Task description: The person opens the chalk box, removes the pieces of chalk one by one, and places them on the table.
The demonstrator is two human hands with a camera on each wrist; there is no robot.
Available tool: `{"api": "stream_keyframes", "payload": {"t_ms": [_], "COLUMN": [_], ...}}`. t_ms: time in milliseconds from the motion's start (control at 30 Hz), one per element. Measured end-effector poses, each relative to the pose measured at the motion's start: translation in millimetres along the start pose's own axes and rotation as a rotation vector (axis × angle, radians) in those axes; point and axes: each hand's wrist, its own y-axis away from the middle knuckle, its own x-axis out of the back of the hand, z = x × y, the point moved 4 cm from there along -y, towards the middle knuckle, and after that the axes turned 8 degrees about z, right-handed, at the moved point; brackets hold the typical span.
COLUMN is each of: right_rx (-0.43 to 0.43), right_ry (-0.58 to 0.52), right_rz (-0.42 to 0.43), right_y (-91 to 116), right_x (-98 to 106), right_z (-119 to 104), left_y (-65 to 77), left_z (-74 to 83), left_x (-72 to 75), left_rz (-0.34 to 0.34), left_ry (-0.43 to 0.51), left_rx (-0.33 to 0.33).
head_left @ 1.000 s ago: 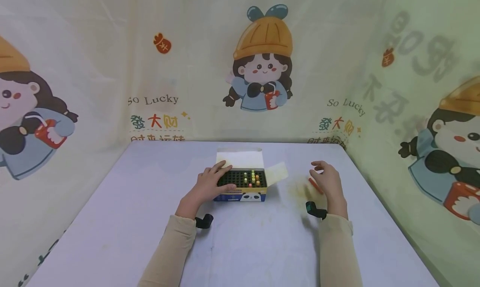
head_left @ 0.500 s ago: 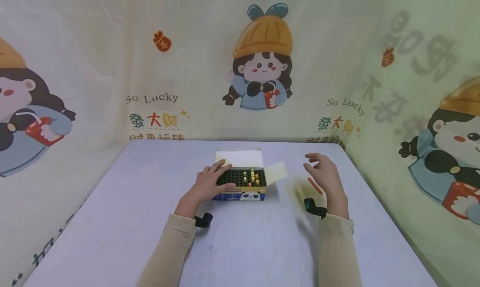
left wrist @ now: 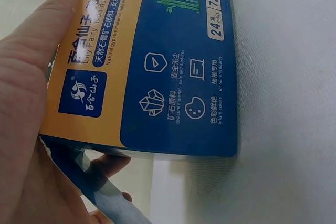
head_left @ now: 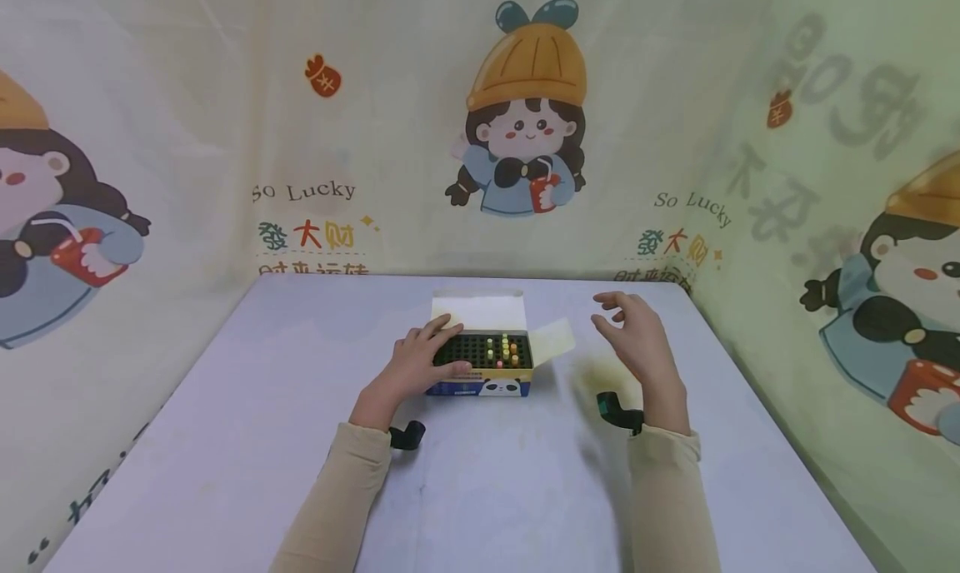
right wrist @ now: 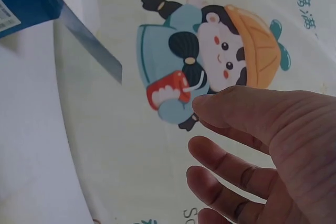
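A blue and yellow chalk box (head_left: 480, 386) with a panda on its front stands on the table, its lid flap raised at the back. Inside is a black holder with rows of holes; several chalk sticks (head_left: 506, 352), mostly yellow and orange, stick up toward its right end. My left hand (head_left: 412, 365) holds the box by its left end, thumb along the front edge (left wrist: 79, 30), fingers at the side flap. To the right of the box, my right hand (head_left: 633, 331) is raised above the table, fingers loosely bent and apart, nothing between them (right wrist: 252, 150).
A white side flap (head_left: 552, 342) juts out from the box's right end, between it and my right hand. The white table (head_left: 517, 490) ends at a cloth backdrop (head_left: 405, 140) printed with cartoon figures. A yellowish smudge (head_left: 592, 377) marks the tabletop.
My right hand has risen and moved left and away from me, toward the box. The red chalk stick seen under it on the table is out of sight now. My left hand stays put.
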Motion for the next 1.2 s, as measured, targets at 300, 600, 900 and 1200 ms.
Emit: {"api": "stream_keyframes", "payload": {"t_ms": [300, 600, 900, 1200], "right_rx": [0.049, 0.038, 0.140, 0.204], "right_ry": [0.014, 0.100, 0.141, 0.201], "right_rz": [-0.013, -0.079, -0.117, -0.188], "right_y": [0.2, 1.6, 6.8, 13.6], "right_x": [-13.0, -42.0, -65.1, -86.5], "right_z": [-25.9, -49.7, -66.4, -74.5], "left_y": [-0.2, -0.3, -1.5, -3.2], "left_z": [1.7, 2.5, 0.7, -0.7], "left_x": [1.6, 2.8, 1.9, 0.4], "left_rz": [-0.007, -0.011, -0.001, -0.010], "left_ry": [0.004, 0.003, 0.008, -0.003], "left_rx": [0.008, 0.014, 0.006, 0.019]}}
